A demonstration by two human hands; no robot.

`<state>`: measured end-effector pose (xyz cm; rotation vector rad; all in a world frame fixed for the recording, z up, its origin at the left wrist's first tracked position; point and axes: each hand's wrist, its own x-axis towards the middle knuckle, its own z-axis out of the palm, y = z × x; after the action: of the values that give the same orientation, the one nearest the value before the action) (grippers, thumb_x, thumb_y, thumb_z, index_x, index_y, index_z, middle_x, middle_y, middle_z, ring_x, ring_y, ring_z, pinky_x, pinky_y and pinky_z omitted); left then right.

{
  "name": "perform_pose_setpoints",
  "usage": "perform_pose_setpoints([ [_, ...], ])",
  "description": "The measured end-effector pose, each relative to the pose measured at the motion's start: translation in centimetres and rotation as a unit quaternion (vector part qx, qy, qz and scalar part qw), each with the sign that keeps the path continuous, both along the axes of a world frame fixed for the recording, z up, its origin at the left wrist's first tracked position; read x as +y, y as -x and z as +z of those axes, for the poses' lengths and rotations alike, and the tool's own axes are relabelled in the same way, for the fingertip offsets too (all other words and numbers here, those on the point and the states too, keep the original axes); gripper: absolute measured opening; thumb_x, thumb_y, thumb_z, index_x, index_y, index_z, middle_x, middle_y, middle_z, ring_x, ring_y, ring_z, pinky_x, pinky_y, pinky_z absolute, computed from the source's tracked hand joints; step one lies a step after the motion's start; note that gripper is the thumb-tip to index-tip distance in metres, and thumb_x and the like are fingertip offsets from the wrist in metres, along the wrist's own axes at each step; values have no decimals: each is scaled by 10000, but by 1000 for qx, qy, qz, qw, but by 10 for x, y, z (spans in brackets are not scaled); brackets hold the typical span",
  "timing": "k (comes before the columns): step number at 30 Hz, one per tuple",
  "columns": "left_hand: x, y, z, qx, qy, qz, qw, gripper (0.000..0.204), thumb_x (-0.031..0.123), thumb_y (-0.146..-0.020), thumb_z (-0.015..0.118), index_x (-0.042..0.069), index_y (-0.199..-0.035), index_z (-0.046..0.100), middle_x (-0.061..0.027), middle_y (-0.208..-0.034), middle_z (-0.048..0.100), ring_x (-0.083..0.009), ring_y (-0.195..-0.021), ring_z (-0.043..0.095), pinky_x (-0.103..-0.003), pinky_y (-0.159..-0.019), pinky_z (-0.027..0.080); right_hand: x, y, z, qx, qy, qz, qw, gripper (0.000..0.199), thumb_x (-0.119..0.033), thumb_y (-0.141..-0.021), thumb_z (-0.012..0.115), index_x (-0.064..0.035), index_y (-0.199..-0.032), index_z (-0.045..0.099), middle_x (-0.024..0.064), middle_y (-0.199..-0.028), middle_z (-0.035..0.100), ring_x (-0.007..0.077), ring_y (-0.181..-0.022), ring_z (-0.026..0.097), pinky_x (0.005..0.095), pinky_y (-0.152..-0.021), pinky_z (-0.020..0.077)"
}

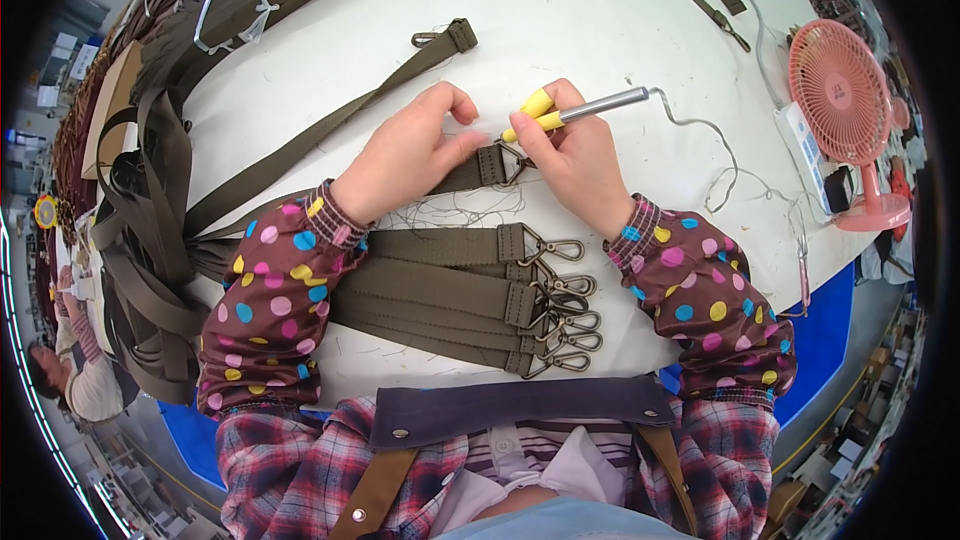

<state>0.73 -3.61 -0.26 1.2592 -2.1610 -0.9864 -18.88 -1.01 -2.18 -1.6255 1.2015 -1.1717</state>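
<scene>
**Corded pen tool [605,104] meets a strap end [491,166]**

In the head view, the right hand [588,168] has its fingers [537,143] clamped on the pen tool, whose tip points leftward from them to the stitched end of the olive strap. A yellow cover [537,102] sits on the forefinger.

The left hand [400,162] is just left of that end. A gap shows between its thumb and forefinger; whether the hidden fingers grip the strap, I cannot tell.

Below the fingers of both hands, loose threads [470,209] lie on the white surface [620,50], and nearer the body a stack of straps [420,290] has metal hooks [564,324] at its right ends. Left of and beyond the left fingers runs another strap [350,110]. Well right of the right fingers stands a pink fan [840,90].
</scene>
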Motion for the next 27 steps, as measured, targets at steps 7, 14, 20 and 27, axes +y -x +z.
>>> perform_pose_setpoints([
  [7,7,5,8,-95,26,-50,994,329,322,-778,731,65,-897,562,-64,-826,600,-212,-752,593,-333,-650,470,2,13,-6,80,51,36,995,153,-163,-945,534,-49,-1047,524,58,-756,637,138,-661,623,252,-593,477],
  [14,33,-8,36,7,-330,-143,933,240,268,-883,646,36,-855,591,-1,-657,540,-71,-590,496,-258,-538,426,29,18,26,-21,-133,169,976,119,-120,-954,472,-72,-1053,519,2,-761,643,47,-474,514,197,-435,412],
  [20,-21,-30,27,-116,237,2,965,181,169,-831,647,54,-948,569,-103,-833,577,-258,-724,576,-345,-666,471,29,20,30,37,-115,154,981,143,-108,-965,458,-20,-1052,529,44,-803,637,54,-541,531,194,-525,449],
  [27,-22,-24,-8,-147,229,-70,960,282,57,-803,594,129,-1075,574,-75,-931,525,-247,-773,583,-349,-662,502,10,34,11,78,38,20,996,162,-66,-909,559,-23,-1064,545,45,-881,669,84,-706,603,213,-591,468],
])
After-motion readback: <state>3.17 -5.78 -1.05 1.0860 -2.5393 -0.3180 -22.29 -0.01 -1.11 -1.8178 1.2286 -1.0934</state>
